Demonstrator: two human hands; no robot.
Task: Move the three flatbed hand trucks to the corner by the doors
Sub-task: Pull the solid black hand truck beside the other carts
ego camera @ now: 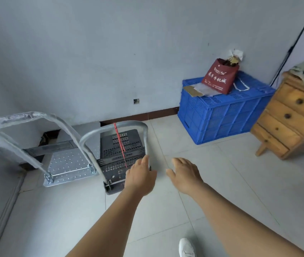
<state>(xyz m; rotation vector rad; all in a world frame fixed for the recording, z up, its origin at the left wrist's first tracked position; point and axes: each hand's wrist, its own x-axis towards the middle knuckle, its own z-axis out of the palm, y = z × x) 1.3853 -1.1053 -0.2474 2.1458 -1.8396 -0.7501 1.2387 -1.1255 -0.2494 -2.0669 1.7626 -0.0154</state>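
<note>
Left hand [140, 178] on black truck's handle [147, 143] (right hand [184, 175] beside)

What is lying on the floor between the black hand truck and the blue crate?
Nothing: in the head view, only bare floor tiles lie between the black hand truck and the blue crate.

- The left hand [140, 176] covers the near right corner of the black hand truck [120, 153], hiding its own fingertips.
- The silver hand truck [69, 165] handle runs past the left edge.
- The white shoe [187, 248] is cut by the bottom edge.
</note>
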